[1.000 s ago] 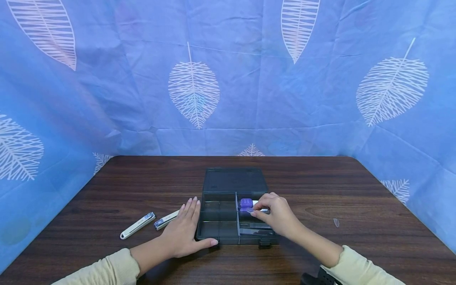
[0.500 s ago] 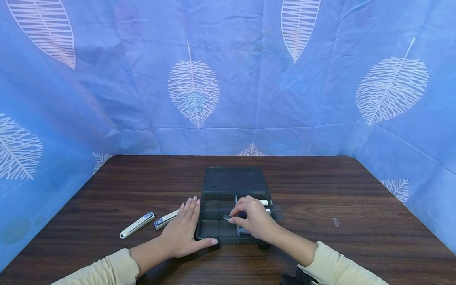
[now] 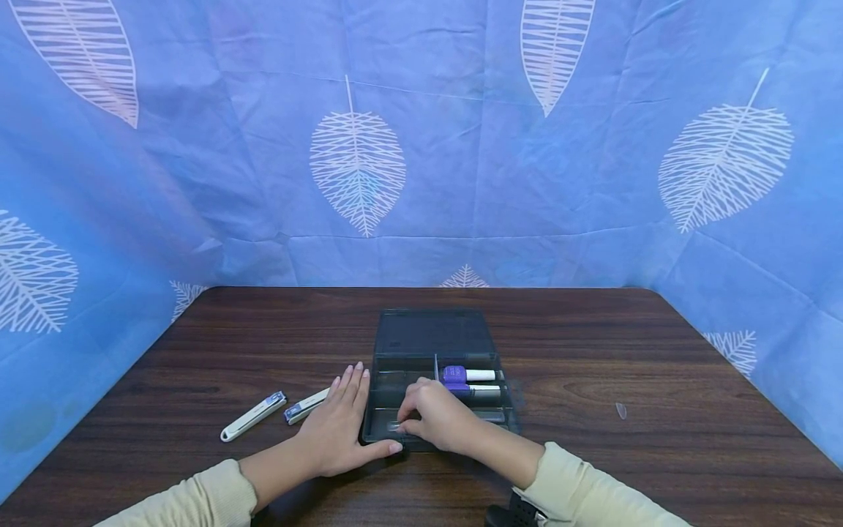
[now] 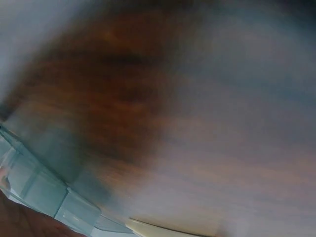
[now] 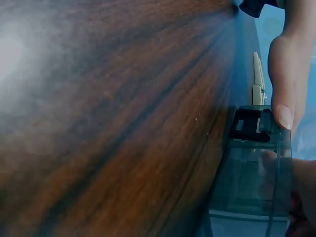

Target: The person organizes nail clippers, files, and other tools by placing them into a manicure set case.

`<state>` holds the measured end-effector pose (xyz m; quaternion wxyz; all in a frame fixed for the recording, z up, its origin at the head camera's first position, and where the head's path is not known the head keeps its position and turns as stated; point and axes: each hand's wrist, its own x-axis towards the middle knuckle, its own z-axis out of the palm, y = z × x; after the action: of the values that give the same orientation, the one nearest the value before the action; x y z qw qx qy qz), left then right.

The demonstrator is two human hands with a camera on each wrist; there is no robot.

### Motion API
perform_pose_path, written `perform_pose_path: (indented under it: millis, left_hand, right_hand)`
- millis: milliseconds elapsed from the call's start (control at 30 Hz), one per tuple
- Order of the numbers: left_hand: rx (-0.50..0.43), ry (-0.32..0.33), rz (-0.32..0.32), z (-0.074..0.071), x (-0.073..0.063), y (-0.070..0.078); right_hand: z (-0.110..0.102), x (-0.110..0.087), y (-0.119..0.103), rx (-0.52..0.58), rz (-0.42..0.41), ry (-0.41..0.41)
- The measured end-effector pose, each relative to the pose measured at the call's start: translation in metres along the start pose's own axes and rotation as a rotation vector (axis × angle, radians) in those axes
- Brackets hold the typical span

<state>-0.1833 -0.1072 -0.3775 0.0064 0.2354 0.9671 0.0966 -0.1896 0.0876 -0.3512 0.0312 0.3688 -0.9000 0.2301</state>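
Note:
A dark see-through plastic compartment box (image 3: 431, 331) lies with its lid folded back. My left hand (image 3: 337, 428) rests flat along the box's left side, fingers straight and thumb at the front edge; in the right wrist view that thumb touches the box beside a black latch (image 5: 252, 126). Over the front left compartment, my right hand (image 3: 437, 417) pinches a small clear false nail (image 3: 394, 426) between thumb and fingers. Two purple nail polish bottles (image 3: 454, 375) lie in the compartment right of the divider (image 3: 436, 367). The right hand partly covers the front compartments.
Two nail clippers (image 3: 253, 417) lie left of the box, one partly behind the left hand. Another clear nail-shaped piece (image 3: 621, 411) lies on the wooden table (image 3: 658, 351) to the right. A blue leaf-patterned cloth (image 3: 421, 183) hangs behind.
My right hand has moved left and toward me with the false nail, from above the polish bottles to the front left compartment. The bottles now show fully; the left hand stays put.

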Motion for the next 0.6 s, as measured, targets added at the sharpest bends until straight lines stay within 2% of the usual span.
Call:
perform_pose_path:
  millis: [133,333,467,600]
  left_hand:
    - [0.003,-0.006,-0.004,0.0002,0.0002,-0.0003]
    - [0.007,-0.005,-0.003,0.0005,0.0002,-0.0007]
    - [0.002,-0.008,-0.006,0.0007,0.0004,-0.0004]
    - [0.001,-0.010,-0.012,0.0003,0.0007,0.0000]
  right_hand:
    - [0.0007,0.0050,-0.0006,-0.055,0.006,-0.061]
    - [0.0022,0.0093,-0.0002,-0.064,0.018,-0.092]
    - [-0.0004,0.0056,0.0020,-0.051,0.011,-0.064]
    - [-0.0069,-0.0004,0.0062,-0.003,-0.007,0.029]
